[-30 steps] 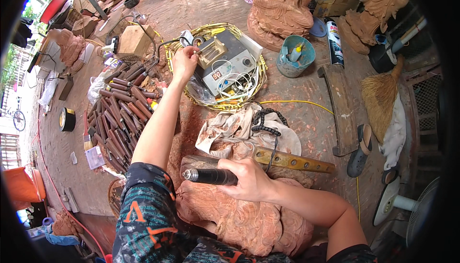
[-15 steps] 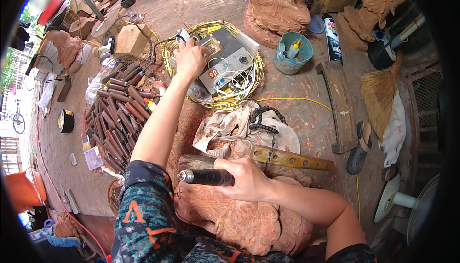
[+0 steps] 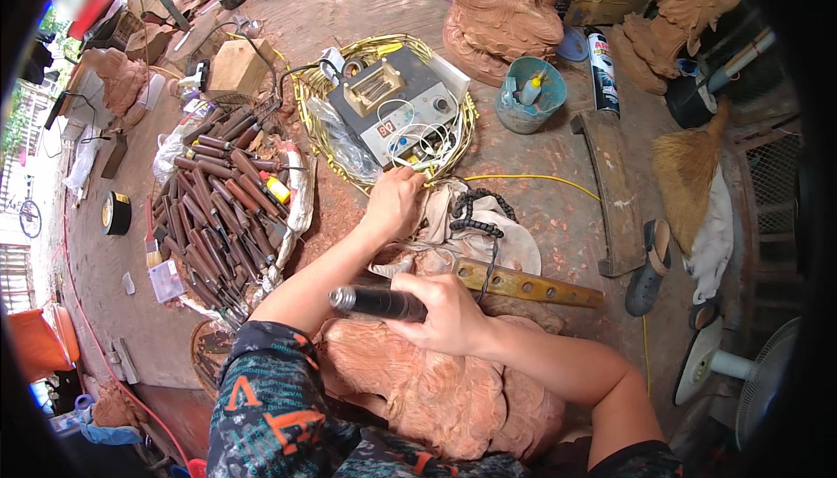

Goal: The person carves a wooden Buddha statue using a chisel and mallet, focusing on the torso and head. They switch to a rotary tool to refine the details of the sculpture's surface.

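My right hand (image 3: 445,312) is wrapped round a black rotary carving handpiece (image 3: 377,302) with a bare metal collar pointing left. Under it lies a reddish wood carving (image 3: 427,382) with a carved, flowing surface, close against my body. My left hand (image 3: 397,203) is at the near rim of a yellow wire basket (image 3: 305,142), its fingers bent together; what they pinch, if anything, is hidden. Inside the basket sits a grey control box (image 3: 410,116) with a knob, a lit display and coiled white cables. A crumpled beige cloth (image 3: 514,243) lies just beyond the carving.
Many wooden-handled chisels (image 3: 214,216) are heaped at left. A yellow bar with holes (image 3: 532,286) lies beyond the carving. Farther off stand a teal bucket (image 3: 530,94), a seated wooden figure (image 3: 506,25) and a spray can (image 3: 603,73). A fan (image 3: 767,382) stands at right.
My left hand has moved from the far left part of the basket back to its near rim. My right hand still holds the handpiece, whose end now looks shorter, with the narrow tip gone.
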Motion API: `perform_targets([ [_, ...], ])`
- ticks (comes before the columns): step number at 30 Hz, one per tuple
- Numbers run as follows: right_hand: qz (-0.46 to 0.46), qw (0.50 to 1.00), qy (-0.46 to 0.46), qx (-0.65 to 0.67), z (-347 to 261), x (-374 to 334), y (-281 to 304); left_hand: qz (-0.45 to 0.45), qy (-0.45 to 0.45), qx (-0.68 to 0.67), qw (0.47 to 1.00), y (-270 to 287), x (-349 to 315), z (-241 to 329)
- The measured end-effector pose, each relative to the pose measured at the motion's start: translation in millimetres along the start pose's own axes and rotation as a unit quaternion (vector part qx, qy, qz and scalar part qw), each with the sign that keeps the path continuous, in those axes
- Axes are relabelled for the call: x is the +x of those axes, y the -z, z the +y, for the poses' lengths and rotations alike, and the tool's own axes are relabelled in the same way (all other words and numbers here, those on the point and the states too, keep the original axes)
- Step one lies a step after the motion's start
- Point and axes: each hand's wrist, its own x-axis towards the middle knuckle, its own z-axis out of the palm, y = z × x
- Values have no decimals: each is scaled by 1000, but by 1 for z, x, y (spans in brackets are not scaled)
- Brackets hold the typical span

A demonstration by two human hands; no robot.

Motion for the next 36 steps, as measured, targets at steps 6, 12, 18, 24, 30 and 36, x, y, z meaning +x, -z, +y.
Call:
perform_targets([
  [6,185,968,-158,-59,10,37,51,-36,-17,-5,999,22,-43,-33],
  [12,293,908,-161,-251,112,117,107,-102,-13,-38,994,52,-63,-15],
  [18,334,886,-172,-271,123,130,109,-135,16,-62,989,56,-62,-14],
  [24,479,842,-41,-245,86,102,152,-123,58,-102,985,75,-37,4],
  [30,486,845,-92,-204,98,71,147,-2,25,-29,999,75,71,15],
  [36,499,846,-151,-109,86,51,130,-146,47,281,947,33,187,-22],
])
